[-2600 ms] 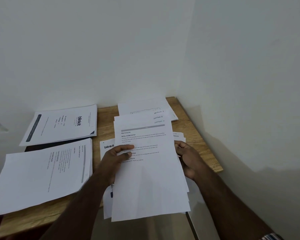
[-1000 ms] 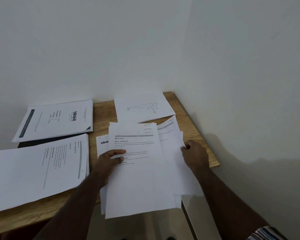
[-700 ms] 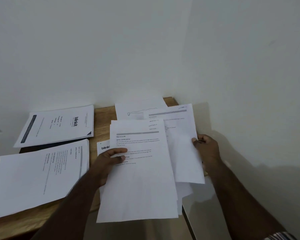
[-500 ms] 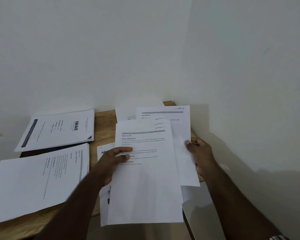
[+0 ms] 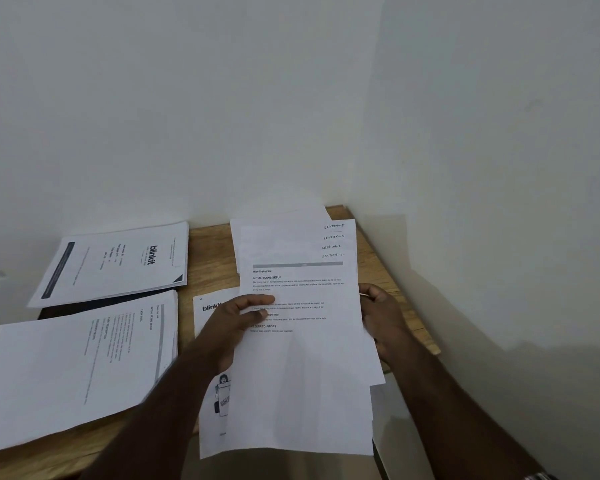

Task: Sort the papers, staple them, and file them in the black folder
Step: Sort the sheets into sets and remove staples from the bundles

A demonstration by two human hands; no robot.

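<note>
Head view: a fanned sheaf of papers (top page headed "Wipe Drying Mat") is held over the wooden table's near right part. Left hand reaches forward, thumb curled onto its left edge; right hand grips the right edge.

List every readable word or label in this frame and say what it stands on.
"Wipe Drying Mat", "INITIAL SCENE SETUP", "REQUIRED PROPS": top sheet held by both hands.
"SECTION-5", "SECTION-4", "SECTION-3", "SECTION-2": handwritten corners of the fanned sheets.
"blinkit": far-left stack.
"blinkit", partly covered: sheet under left hand.
Body text: too small.
</note>
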